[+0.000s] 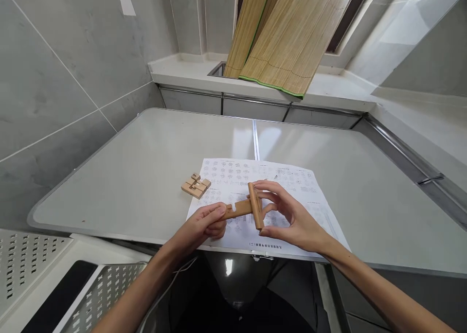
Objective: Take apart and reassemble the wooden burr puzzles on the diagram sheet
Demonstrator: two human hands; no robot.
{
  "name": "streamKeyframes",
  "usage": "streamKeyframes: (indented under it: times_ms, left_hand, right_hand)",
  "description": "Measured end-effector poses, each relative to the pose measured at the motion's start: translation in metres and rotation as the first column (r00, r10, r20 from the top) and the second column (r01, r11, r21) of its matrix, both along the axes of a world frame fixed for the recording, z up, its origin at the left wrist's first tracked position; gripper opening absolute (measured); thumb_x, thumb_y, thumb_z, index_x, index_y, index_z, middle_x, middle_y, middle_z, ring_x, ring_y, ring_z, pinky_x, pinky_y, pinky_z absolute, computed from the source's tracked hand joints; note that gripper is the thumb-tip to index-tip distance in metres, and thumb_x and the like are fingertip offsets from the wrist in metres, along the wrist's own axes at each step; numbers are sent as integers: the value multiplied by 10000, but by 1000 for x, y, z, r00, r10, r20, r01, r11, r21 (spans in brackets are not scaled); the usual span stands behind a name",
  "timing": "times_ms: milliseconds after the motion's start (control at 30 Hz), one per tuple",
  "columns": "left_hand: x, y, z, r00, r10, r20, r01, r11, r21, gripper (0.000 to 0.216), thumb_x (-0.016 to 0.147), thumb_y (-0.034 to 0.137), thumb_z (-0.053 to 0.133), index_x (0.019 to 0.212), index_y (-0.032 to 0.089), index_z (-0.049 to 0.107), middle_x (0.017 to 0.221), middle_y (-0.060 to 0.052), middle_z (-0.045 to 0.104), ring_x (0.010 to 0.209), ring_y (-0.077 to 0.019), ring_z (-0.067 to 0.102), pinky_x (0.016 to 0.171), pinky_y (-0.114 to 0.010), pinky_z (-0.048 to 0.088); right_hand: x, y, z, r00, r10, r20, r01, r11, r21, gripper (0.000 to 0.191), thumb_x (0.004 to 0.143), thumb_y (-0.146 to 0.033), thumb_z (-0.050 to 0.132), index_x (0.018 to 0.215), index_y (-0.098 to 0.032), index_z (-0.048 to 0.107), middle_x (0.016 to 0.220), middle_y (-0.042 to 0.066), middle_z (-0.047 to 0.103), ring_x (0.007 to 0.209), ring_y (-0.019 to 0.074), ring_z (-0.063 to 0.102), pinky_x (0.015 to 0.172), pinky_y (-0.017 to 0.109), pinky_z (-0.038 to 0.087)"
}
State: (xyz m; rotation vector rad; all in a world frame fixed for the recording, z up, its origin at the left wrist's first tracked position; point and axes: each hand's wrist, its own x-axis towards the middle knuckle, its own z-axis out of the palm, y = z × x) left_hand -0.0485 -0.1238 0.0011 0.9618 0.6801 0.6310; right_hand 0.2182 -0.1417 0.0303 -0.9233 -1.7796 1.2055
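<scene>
My left hand [204,224] pinches the near end of a notched wooden bar [239,208] that lies level over a printed instruction sheet [292,187]. My right hand [288,215] holds a second wooden bar [255,204] between thumb and fingers, set crosswise against the first, so the two form a cross. A small stack of joined wooden pieces [196,185] rests on the grey table [138,172] to the left of the sheet, untouched by either hand.
Rolled bamboo mats [280,36] lean on the white ledge [189,73] behind the table. A perforated metal shelf [29,255] with a dark flat object [58,299] sits at the lower left. Tiled walls close in on the left.
</scene>
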Motion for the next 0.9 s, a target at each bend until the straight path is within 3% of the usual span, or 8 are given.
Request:
streamKeyframes:
  times_ms: [167, 400, 567, 900]
  left_hand:
    - [0, -2, -1, 1000, 3, -27, -2, 1000, 10, 423, 993, 519, 632, 800, 206, 424, 637, 95, 237, 547, -77, 203, 555, -264, 204]
    - [0, -4, 4, 997, -22, -68, 23, 1000, 13, 408, 998, 537, 619, 831, 192, 477, 656, 77, 284, 570, -85, 246, 553, -257, 216]
    - [0, -4, 7, 996, -31, -80, 33, 999, 31, 399, 998, 560, 605, 905, 176, 554, 646, 78, 291, 570, -88, 257, 553, -253, 222]
    - [1, -4, 7, 995, -22, -96, 27, 998, 57, 407, 1010, 563, 583, 974, 158, 582, 637, 85, 294, 563, -82, 248, 547, -249, 224]
  right_hand:
    - [3, 1, -9, 998, 47, -44, -49, 997, -51, 744, 867, -382, 856, 1515, -417, 492, 1636, 49, 367, 1502, 350, 434, 1136, 521, 547]
    - [6, -3, -20, 994, 26, -107, -43, 986, -161, 824, 824, -440, 891, 1528, -422, 465, 1683, 43, 364, 1525, 367, 420, 1231, 571, 431]
    - [3, -9, -24, 988, 7, -155, -36, 982, -187, 834, 816, -359, 910, 1526, -418, 476, 1698, 36, 359, 1536, 362, 403, 1252, 571, 398]
    - [-2, -13, -26, 999, -34, -34, 33, 999, -39, 845, 836, -283, 889, 1552, -407, 457, 1662, 46, 400, 1566, 353, 343, 1259, 574, 401]
